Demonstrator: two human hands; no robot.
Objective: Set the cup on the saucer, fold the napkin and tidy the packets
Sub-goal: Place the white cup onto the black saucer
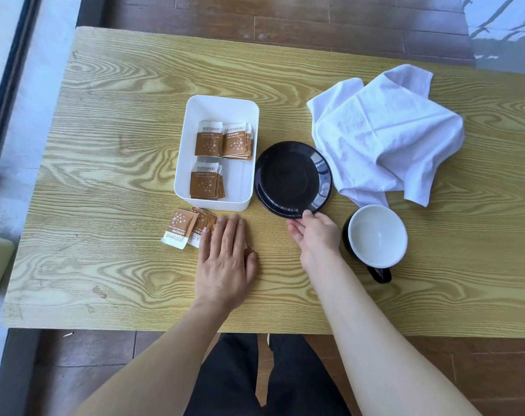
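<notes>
Now — left grip point(225, 256) flat-fingered on packets point(178, 228) | right grip point(315, 235) pinches saucer point(288, 178) rim | cup point(376, 232) upright — handle points nearward.

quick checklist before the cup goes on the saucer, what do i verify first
1. Black round saucer bare, nothing on it: ok.
2. Right hand on the saucer: thumb touches the near rim; firm pinch: cannot tell.
3. Black cup with white inside upright, empty, on the table right of that hand: ok.
4. White cloth napkin folded: not ok, crumpled beside the saucer's right rim.
5. Loose brown sugar packets inside the white rectangular tray: not ok, several lie in front of it, some under the flat left hand.
</notes>
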